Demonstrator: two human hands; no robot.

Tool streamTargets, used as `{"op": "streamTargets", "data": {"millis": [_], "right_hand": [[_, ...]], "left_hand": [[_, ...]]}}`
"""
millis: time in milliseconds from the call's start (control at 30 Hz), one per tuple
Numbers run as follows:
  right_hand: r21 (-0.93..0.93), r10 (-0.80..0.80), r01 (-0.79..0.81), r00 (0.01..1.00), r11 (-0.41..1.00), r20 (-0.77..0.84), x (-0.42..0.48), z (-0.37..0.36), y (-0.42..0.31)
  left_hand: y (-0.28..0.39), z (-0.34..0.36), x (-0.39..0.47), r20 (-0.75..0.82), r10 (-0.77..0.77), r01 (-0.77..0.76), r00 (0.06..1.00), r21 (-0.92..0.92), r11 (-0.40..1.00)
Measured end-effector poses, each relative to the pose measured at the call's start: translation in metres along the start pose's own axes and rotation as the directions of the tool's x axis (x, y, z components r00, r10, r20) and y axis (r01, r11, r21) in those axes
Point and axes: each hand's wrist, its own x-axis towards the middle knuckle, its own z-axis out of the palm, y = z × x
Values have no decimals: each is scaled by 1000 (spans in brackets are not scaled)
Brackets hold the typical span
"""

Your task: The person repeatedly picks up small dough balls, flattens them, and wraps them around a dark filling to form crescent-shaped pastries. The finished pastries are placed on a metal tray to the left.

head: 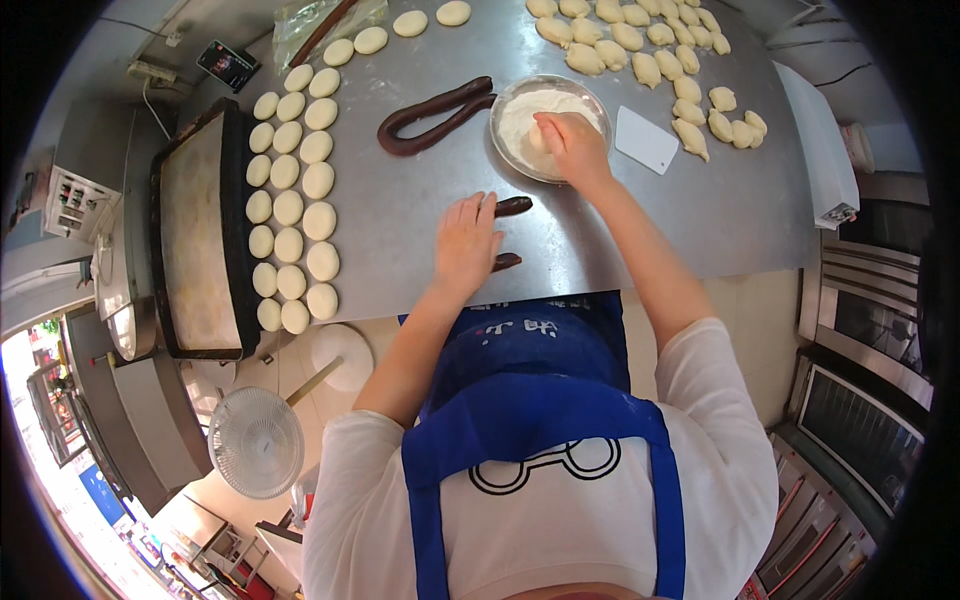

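My right hand (576, 150) is over a metal bowl (498, 139) of white flour (540, 105), with its fingers closed around a pale dough piece (537, 141). Palm down near the table's front edge, my left hand (469, 244) lies with its fingers stretched out. From under it stick out two dark brown paste ends, one by the fingertips (514, 206) and one by the thumb (507, 262); whether they join beneath is hidden. Left of the bowl lies a long dark paste rope (397, 139), bent into a U. A white dough scraper (646, 140) rests right of the bowl.
Flattened dough rounds (288, 207) stand in rows on the table's (390, 225) left side, beside a black-rimmed baking tray (195, 240). Torn dough lumps (645, 34) lie at the back right. A plastic bag (296, 26) with another paste rope and a phone (227, 65) are at the back left.
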Motion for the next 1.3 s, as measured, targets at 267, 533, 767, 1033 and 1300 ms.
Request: {"op": "streamTargets", "data": {"millis": [267, 533, 767, 1033, 1300], "right_hand": [[-152, -253, 256, 967, 955, 41, 1, 20, 34], [118, -319, 314, 947, 942, 26, -26, -4, -53], [365, -180, 121, 975, 923, 130, -56, 27, -81], [273, -166, 104, 963, 956, 211, -65, 30, -102], [260, -351, 324, 934, 909, 61, -64, 49, -123]], "left_hand": [[-7, 0, 13, 277, 40, 16, 960, -197, 980], [2, 3, 60, 655, -115, 373, 747, -556, -743], [26, 0, 40, 617, -443, 247, 651, -723, -645], [30, -17, 15, 617, -376, 266, 691, -701, -662], [24, -33, 5, 498, -553, 189, 668, -832, -521]]}}
